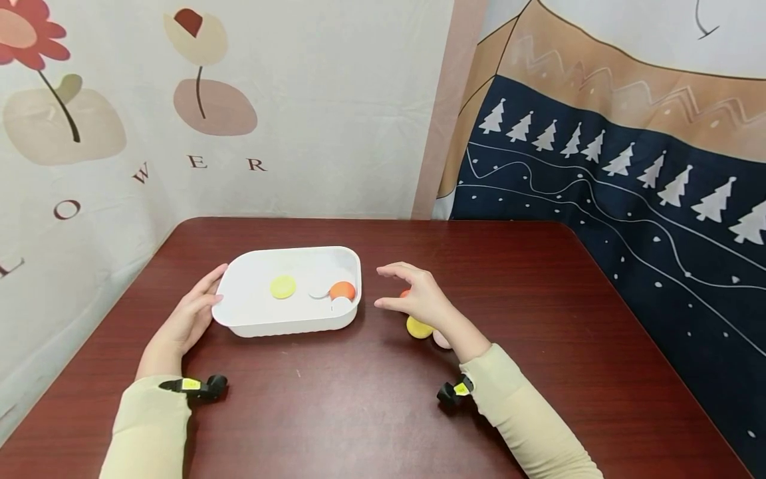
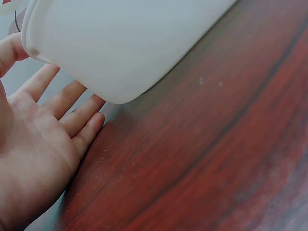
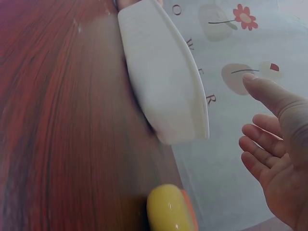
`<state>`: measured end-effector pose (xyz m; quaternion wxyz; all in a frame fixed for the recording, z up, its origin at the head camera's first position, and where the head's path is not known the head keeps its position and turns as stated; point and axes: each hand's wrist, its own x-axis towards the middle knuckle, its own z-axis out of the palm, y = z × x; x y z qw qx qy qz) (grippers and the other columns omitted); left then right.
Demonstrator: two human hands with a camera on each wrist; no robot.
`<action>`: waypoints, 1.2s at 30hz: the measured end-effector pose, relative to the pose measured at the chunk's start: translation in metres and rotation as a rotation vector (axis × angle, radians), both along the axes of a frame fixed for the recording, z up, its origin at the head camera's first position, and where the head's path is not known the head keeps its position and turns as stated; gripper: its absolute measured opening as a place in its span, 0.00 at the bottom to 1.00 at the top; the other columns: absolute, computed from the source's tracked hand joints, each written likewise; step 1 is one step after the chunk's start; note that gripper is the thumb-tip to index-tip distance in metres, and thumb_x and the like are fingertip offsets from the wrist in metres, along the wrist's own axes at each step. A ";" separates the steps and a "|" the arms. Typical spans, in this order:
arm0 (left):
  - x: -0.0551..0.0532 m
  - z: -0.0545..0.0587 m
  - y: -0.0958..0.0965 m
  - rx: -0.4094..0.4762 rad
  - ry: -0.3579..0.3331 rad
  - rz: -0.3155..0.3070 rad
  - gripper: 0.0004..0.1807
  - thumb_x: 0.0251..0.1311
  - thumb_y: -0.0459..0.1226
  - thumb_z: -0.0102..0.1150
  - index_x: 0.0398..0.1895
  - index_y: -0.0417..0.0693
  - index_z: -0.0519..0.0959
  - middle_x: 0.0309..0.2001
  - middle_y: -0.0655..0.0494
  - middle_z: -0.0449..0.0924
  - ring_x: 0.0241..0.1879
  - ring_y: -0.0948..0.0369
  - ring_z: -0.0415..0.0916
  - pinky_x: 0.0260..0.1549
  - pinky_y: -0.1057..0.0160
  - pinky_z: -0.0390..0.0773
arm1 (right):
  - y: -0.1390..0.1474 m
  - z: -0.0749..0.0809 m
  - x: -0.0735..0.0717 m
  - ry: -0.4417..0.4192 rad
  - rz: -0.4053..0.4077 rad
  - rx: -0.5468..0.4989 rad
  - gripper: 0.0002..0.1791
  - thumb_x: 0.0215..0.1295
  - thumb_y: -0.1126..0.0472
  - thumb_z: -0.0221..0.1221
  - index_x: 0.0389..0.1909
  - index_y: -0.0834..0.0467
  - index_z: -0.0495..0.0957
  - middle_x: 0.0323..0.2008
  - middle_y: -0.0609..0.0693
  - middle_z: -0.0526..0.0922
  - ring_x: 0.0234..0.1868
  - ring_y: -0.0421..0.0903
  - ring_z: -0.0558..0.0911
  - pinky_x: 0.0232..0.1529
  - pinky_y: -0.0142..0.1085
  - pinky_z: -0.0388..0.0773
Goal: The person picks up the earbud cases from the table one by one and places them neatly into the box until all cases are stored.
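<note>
A white rectangular plastic tub (image 1: pixel 257 307) stands on the table, with a yellow-green round piece (image 1: pixel 283 287), an orange one (image 1: pixel 342 291) and whitish ones (image 1: pixel 318 294) inside. At its left end is my left hand (image 1: pixel 190 318). The thumb touches the rim, and the extended fingers (image 2: pixel 72 98) lie against the outer wall. To the right of the tub my right hand (image 1: pixel 421 299) is held with thumb and fingers apart and nothing between them. Beneath and beside it lie a glossy yellow rounded piece (image 3: pixel 168 209), an orange piece (image 1: pixel 404 293) and a pale pink piece (image 1: pixel 441 340), partly hidden by the hand and wrist.
The dark red-brown table (image 1: pixel 335 399) has rounded far corners. Behind it hangs a pale cloth (image 1: pixel 335 133) with printed flowers and letters. A navy cloth (image 1: pixel 574 179) with white trees hangs at the right. Black wrist cameras (image 1: pixel 206 388) sit below both hands.
</note>
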<state>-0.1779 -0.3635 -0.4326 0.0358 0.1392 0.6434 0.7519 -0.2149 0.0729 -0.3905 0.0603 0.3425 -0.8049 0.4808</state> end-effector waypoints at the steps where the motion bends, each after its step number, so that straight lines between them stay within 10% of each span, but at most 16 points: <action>1: 0.000 0.000 0.000 -0.003 -0.002 0.001 0.34 0.71 0.27 0.36 0.76 0.42 0.39 0.74 0.49 0.38 0.64 0.72 0.51 0.55 0.76 0.59 | 0.002 -0.001 0.000 -0.005 0.003 -0.002 0.29 0.48 0.60 0.74 0.54 0.58 0.79 0.51 0.48 0.79 0.53 0.47 0.75 0.55 0.50 0.70; 36: 0.000 -0.001 0.001 -0.028 -0.011 0.013 0.34 0.71 0.28 0.36 0.76 0.43 0.39 0.74 0.49 0.37 0.66 0.70 0.49 0.55 0.76 0.59 | 0.039 -0.029 -0.016 -0.095 -0.036 0.078 0.30 0.48 0.61 0.74 0.53 0.66 0.78 0.51 0.57 0.79 0.51 0.54 0.78 0.53 0.46 0.72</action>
